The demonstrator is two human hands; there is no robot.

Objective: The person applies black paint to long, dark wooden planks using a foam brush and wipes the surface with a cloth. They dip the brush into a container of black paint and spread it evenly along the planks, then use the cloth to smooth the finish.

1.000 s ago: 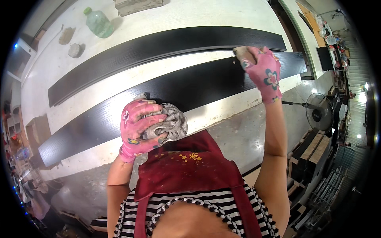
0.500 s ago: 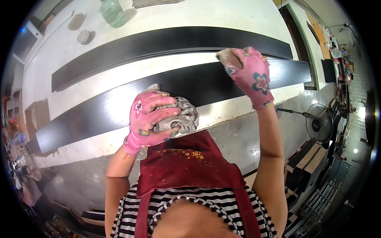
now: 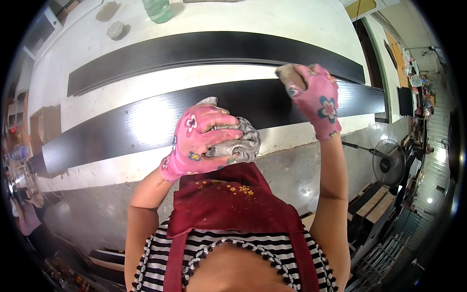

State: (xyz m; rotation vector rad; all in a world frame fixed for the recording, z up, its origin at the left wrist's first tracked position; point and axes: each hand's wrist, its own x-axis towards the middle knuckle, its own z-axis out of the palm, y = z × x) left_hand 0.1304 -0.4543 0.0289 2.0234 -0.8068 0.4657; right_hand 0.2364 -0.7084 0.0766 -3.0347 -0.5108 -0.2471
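My left hand point(image 3: 197, 138), in a pink flowered glove, is closed around a crumpled grey cloth point(image 3: 245, 141). The cloth lies against the near edge of a long black board point(image 3: 141, 121) with a faint wood grain. Over the right part of that board, my right hand point(image 3: 316, 95) is held in a matching glove with grey-brown soiled fingertips. Its fingers are curled together; whatever they may hold is hidden. A second black board point(image 3: 214, 48), with a stepped edge, lies behind the first, roughly alongside it.
Both boards rest on a white worktable point(image 3: 194, 14). Toward the back stand a greenish bottle point(image 3: 158, 9) and a small grey lump point(image 3: 116, 30). A cardboard box point(image 3: 45, 124) is at the left edge. To the right, a fan point(image 3: 388, 163) stands near stacked boards point(image 3: 374, 202).
My left hand has slid right along the near board with the cloth. My right hand has shifted slightly right. The view itself has moved a little.
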